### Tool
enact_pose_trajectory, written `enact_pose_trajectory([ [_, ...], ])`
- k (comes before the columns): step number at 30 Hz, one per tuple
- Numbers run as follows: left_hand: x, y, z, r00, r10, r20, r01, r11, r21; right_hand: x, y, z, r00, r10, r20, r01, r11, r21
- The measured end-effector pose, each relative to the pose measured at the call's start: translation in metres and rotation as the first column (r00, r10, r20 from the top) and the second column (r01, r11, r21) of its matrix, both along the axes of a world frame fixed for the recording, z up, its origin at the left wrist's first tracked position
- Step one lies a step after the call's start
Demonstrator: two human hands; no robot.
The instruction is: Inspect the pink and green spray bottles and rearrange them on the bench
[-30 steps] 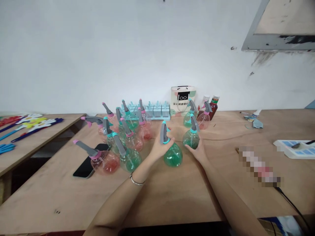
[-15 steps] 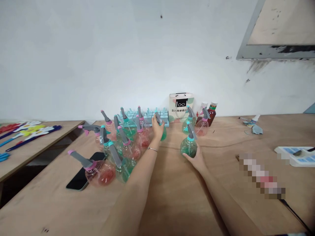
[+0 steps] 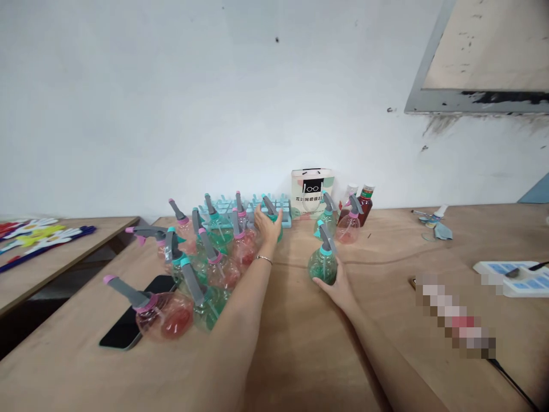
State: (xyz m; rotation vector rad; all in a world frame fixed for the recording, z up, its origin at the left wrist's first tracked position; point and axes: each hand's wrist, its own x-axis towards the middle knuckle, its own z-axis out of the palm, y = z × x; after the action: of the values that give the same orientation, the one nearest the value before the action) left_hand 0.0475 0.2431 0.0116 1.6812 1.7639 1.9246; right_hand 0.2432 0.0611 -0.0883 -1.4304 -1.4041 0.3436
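Note:
My left hand [image 3: 267, 229] is wrapped around a green spray bottle [image 3: 278, 233] with a grey head and turquoise collar, in front of the light blue trays. Its thumb is on the bottle's right side; the fingers are partly hidden. Closer to me, my right hand [image 3: 337, 288] grips the round body of another green spray bottle [image 3: 319, 266], which stands on the table. Behind that one are a third green spray bottle [image 3: 326, 220] and a pink spray bottle [image 3: 348, 230]. Several pink and green spray bottles [image 3: 223, 269] crowd together left of my left arm.
Light blue trays [image 3: 286, 213] and a paper bag [image 3: 309, 197] stand against the wall, near a dark red bottle [image 3: 365, 206]. A phone [image 3: 122, 329] lies beside the front-left pink bottle. On the right are a white tray [image 3: 493, 269] and a blurred-out object [image 3: 457, 317] with a cable.
My left hand has shifted its hold: the thumb now shows spread on the bottle's right side. My right hand stays on its bottle. The whole view has tilted slightly.

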Motion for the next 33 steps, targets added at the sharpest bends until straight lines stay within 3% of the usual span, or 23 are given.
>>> enact_pose_trajectory([
  [3, -0.002, -0.023, -0.006, 0.999, 0.032, 0.006, -0.032, 0.998, 0.060, -0.003, -0.001, 0.002, 1.000, -0.007, 0.011, 0.007, 1.000, 0.002],
  [7, -0.005, -0.053, -0.015, 0.999, -0.029, -0.043, 0.034, 0.994, 0.102, -0.007, -0.003, 0.006, 1.000, 0.008, 0.021, -0.008, 1.000, 0.018],
  [9, -0.005, -0.069, -0.018, 0.994, -0.089, -0.071, 0.101, 0.977, 0.188, -0.008, -0.004, 0.007, 1.000, 0.004, 0.017, -0.005, 1.000, 0.016],
  [12, -0.003, -0.092, -0.022, 0.957, -0.268, -0.114, 0.290, 0.907, 0.307, -0.011, -0.004, 0.006, 1.000, 0.001, 0.013, -0.001, 1.000, 0.005],
  [15, 0.003, -0.114, -0.025, 0.802, -0.584, -0.124, 0.596, 0.776, 0.206, -0.016, -0.004, 0.003, 0.999, 0.027, 0.020, -0.027, 1.000, 0.013],
  [17, 0.007, -0.126, -0.026, 0.608, -0.790, -0.081, 0.794, 0.607, 0.039, -0.021, -0.005, 0.002, 0.997, 0.074, 0.037, -0.075, 0.997, 0.018],
  [19, 0.010, -0.136, -0.027, 0.457, -0.889, 0.011, 0.887, 0.455, -0.078, -0.028, -0.009, 0.003, 0.989, 0.134, 0.059, -0.135, 0.991, 0.019],
  [20, 0.011, -0.141, -0.027, 0.429, -0.901, 0.060, 0.901, 0.422, -0.101, -0.031, -0.012, 0.005, 0.984, 0.163, 0.070, -0.164, 0.986, 0.015],
  [21, 0.011, -0.146, -0.027, 0.429, -0.898, 0.100, 0.902, 0.419, -0.107, -0.034, -0.016, 0.007, 0.977, 0.194, 0.086, -0.195, 0.981, 0.005],
  [25, 0.002, -0.165, -0.027, 0.541, -0.821, 0.184, 0.841, 0.531, -0.104, -0.043, -0.031, 0.014, 0.921, 0.356, 0.158, -0.351, 0.935, -0.058],
  [27, -0.009, -0.172, -0.025, 0.561, -0.800, 0.214, 0.827, 0.550, -0.113, -0.043, -0.037, 0.016, 0.884, 0.436, 0.171, -0.434, 0.899, -0.052],
  [31, -0.033, -0.176, -0.018, 0.506, -0.802, 0.318, 0.861, 0.492, -0.130, -0.038, -0.036, 0.019, 0.822, 0.534, 0.196, -0.541, 0.841, -0.021],
  [33, -0.041, -0.175, -0.011, 0.451, -0.802, 0.392, 0.890, 0.434, -0.137, -0.034, -0.028, 0.019, 0.867, 0.467, 0.174, -0.479, 0.877, 0.033],
])
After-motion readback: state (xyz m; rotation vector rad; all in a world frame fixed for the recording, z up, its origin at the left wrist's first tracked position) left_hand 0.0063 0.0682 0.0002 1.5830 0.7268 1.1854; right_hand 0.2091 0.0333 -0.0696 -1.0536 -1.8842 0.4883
